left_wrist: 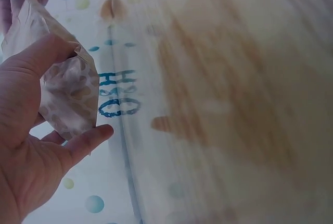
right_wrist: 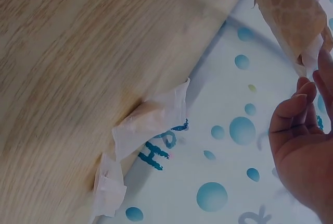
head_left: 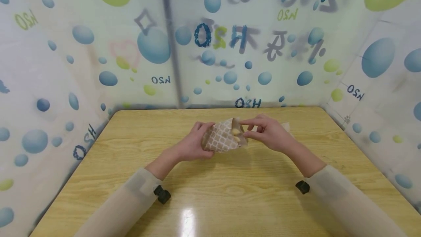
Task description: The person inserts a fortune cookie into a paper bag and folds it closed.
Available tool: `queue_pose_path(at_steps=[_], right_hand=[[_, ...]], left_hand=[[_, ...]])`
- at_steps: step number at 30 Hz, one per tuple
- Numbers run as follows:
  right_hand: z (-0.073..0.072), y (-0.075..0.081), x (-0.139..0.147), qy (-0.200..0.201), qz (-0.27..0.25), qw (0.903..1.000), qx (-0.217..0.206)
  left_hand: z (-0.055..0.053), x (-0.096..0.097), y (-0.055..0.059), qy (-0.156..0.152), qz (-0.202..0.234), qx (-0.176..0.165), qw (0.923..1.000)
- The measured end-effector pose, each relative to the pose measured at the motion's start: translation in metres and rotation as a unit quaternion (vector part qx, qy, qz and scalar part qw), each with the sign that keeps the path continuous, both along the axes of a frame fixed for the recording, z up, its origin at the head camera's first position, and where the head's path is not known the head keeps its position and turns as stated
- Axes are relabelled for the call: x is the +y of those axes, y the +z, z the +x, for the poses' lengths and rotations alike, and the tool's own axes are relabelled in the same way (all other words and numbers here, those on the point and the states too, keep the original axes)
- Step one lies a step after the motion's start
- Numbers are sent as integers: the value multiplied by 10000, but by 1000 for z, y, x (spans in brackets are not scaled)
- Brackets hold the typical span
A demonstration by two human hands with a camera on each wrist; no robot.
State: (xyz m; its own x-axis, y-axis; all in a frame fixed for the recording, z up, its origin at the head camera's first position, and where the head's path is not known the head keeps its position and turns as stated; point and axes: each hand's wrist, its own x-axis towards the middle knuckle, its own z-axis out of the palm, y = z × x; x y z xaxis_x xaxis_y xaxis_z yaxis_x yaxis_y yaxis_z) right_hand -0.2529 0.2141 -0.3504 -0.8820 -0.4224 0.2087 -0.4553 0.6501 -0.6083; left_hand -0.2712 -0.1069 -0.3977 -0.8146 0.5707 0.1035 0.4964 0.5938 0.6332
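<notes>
A brown paper bag (head_left: pixel 221 136) with a white lattice pattern is held up over the table, its mouth facing right. My left hand (head_left: pixel 194 143) grips its closed end, fingers on the far side and thumb along the near side. My right hand (head_left: pixel 271 132) is at the mouth, index finger and thumb pinching the paper rim. Pale yellow pieces (head_left: pixel 236 134) show inside the opening. In the left wrist view the bag (left_wrist: pixel 70 86) is creased under the left thumb. The right wrist view shows the right fingertips right at the bag's lower edge.
Two whitish translucent packets, one larger packet (right_wrist: pixel 151 120) and one smaller packet (right_wrist: pixel 109 187), lie near the far edge of the wooden table (head_left: pixel 210 189). In the head view, the right hand partly hides a pale packet (head_left: pixel 287 125). Printed sheeting (head_left: pixel 210 72) stands behind the table.
</notes>
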Motion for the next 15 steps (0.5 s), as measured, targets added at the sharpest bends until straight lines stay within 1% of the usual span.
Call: queue_pose_path(at_steps=[7,15], right_hand=[[-2,-4,-5,-32,28,10000,-42],[-3,-8,-12,-17,42,10000,30]], left_hand=[[0,1,4,-31,-3,-51,10000],[0,-1,2,-13,-28,-21,10000]])
